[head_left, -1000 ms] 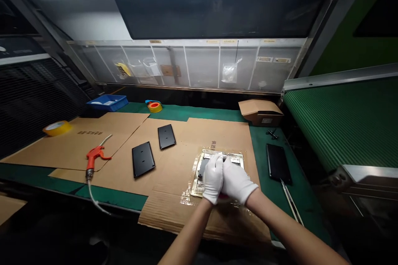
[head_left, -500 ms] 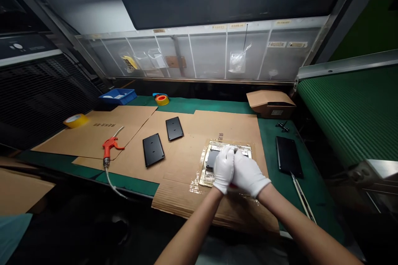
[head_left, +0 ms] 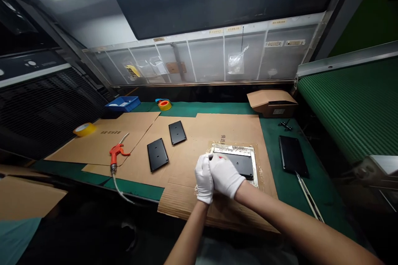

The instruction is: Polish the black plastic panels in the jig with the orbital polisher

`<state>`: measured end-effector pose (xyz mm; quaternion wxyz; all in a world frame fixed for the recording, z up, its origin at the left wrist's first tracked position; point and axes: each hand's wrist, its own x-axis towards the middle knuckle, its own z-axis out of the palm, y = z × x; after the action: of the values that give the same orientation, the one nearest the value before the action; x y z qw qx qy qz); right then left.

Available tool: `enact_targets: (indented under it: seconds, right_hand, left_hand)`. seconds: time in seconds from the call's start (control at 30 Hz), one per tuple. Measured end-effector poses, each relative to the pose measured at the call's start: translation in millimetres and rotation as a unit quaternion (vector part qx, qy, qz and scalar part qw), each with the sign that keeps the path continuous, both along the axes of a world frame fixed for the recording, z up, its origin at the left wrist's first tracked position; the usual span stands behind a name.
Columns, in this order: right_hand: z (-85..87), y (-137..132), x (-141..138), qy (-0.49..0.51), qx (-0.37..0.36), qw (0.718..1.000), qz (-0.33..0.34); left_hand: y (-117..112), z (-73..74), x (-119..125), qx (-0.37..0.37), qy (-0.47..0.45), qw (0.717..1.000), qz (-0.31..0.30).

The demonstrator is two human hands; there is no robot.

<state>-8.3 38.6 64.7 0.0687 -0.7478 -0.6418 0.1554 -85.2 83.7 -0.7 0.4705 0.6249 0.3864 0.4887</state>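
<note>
Black panel [head_left: 238,164] lies in foil-edged tray [head_left: 233,148] beside gloved hands [head_left: 216,176].

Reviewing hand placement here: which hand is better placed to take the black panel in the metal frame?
Probably the right hand: it reaches the near edge of the black panel, while the left hand sits further off, on the right hand's far side from the panel.
</note>
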Motion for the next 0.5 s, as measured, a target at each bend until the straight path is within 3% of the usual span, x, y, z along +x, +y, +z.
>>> enact_targets:
  seconds: [0.07, 0.2, 0.27, 0.43, 0.5]
  right_hand:
    - [2.2, -2, 10, -0.003, -0.004, 1.000, -0.008]
    - [9.6, -5, 36, -0.030, -0.009, 0.993, -0.112]
    - [9.5, -16, 43, -0.041, -0.012, 0.989, -0.140]
    - [3.1, -42, 58, -0.015, 0.005, 0.999, -0.047]
    - [2.0, -40, 68, -0.021, 0.015, 0.998, -0.059]
  left_hand:
    - [1, 0.4, 12, 0.003, -0.005, 1.000, -0.010]
    - [12, 9.9, 51, 0.004, 0.004, 0.995, -0.100]
    - [6, 11.1, 60, 0.005, 0.008, 0.991, -0.131]
    - [-20, 2.0, 64, 0.034, 0.028, 0.993, -0.105]
    - [-17, 2.2, 74, 0.046, 0.034, 0.993, -0.101]
